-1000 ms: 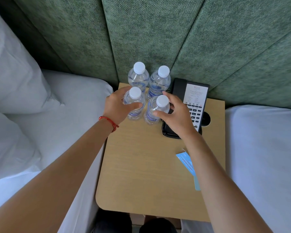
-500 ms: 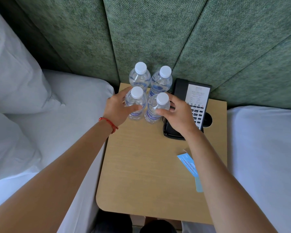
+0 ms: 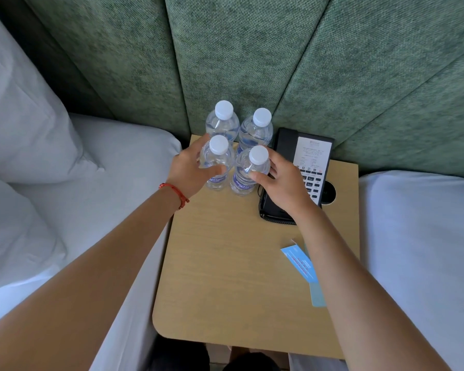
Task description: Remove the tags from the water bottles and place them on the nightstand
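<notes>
Left grip [image 3: 189, 171] and right grip [image 3: 284, 180] each clasp a capped, water-filled front bottle [image 3: 217, 163]

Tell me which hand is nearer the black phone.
Right. The right hand hangs directly over the phone while gripping the front right bottle; the left hand grips the front left bottle, two bottles away.

Bare forearms, no sleeves; thin red cord bracelet [image 3: 176, 193] with small beads on left wrist
</notes>
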{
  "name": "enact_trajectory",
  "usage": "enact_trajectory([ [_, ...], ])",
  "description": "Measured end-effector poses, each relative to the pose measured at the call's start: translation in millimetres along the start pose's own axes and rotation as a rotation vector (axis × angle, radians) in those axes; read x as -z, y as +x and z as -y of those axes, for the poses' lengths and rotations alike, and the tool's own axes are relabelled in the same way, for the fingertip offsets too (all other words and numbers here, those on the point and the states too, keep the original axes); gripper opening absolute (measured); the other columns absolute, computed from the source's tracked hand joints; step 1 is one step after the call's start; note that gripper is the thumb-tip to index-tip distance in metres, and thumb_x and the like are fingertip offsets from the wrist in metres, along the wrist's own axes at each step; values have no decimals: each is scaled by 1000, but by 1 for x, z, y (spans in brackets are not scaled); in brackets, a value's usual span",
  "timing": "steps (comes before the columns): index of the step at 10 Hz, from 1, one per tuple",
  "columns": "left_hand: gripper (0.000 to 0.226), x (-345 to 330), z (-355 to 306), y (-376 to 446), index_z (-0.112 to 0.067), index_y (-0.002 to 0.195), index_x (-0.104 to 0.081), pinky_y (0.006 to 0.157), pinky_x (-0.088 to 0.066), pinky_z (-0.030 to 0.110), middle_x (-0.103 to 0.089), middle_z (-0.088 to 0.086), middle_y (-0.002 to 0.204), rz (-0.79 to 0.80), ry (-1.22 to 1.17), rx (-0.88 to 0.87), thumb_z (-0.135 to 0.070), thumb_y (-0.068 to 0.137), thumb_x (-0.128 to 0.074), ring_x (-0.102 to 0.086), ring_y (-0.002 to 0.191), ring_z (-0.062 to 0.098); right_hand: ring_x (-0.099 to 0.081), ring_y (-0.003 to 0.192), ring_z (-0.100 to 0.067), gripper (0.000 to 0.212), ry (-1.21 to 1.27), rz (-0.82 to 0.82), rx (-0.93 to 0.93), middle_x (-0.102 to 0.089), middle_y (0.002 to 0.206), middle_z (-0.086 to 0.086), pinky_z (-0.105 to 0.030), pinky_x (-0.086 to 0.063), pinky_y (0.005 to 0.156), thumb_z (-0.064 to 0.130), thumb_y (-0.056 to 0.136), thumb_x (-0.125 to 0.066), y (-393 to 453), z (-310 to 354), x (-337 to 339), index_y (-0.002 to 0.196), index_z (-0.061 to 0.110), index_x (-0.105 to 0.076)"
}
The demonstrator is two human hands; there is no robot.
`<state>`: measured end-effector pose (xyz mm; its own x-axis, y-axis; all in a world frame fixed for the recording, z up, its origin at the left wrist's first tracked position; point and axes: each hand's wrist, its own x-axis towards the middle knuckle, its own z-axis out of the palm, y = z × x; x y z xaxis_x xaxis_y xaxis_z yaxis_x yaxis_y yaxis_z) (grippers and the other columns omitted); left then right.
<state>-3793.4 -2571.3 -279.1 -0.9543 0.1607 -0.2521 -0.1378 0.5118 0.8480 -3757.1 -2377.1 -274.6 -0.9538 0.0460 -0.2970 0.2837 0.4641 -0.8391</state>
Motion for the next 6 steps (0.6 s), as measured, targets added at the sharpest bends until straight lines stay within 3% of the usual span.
enact_trajectory([
  [2, 59, 2, -6, -19, -17, 133, -43, 100, -38, 29, -56, 4, 130, -83, 57, 9, -27, 80, -68, -48, 121, 19, -43, 131, -22, 67, -42, -142, -10, -45, 142, -8, -43, -36, 109, 28, 81, -68, -15, 5, 2, 139, 10, -38],
  [3, 56, 6, -13, -35, -10, 132, -44, 95, -38, 33, -56, 20, 125, -152, 102, 13, -28, 83, -65, -50, 116, 31, -44, 130, -23, 66, -84, -169, -3, -46, 142, -8, -42, -38, 107, 32, 82, -67, -26, 11, 5, 138, 9, -40],
  [4, 51, 9, -17, -55, -8, 129, -48, 90, -38, 30, -59, 21, 119, -211, 136, -62, -25, 84, -65, -53, 110, 33, -45, 129, -23, 63, -137, -196, 25, -47, 141, -10, -41, -38, 106, 34, 85, -64, -40, 18, 6, 137, 10, -40],
  [5, 49, 15, -23, -79, -10, 129, -48, 86, -40, 30, -59, 15, 121, -213, 207, -125, -24, 84, -64, -54, 109, 32, -49, 124, -24, 57, -203, -232, 71, -52, 136, -11, -26, -35, 103, 32, 86, -62, -65, 28, 4, 136, 11, -42],
  [6, 51, 11, -19, -106, -8, 128, -47, 86, -43, 35, -55, 13, 128, -202, 313, -159, -29, 84, -62, -51, 115, 31, -51, 119, -24, 52, -281, -280, 173, -57, 130, -12, -9, -27, 87, 28, 87, -62, -92, 32, -2, 133, 9, -47],
])
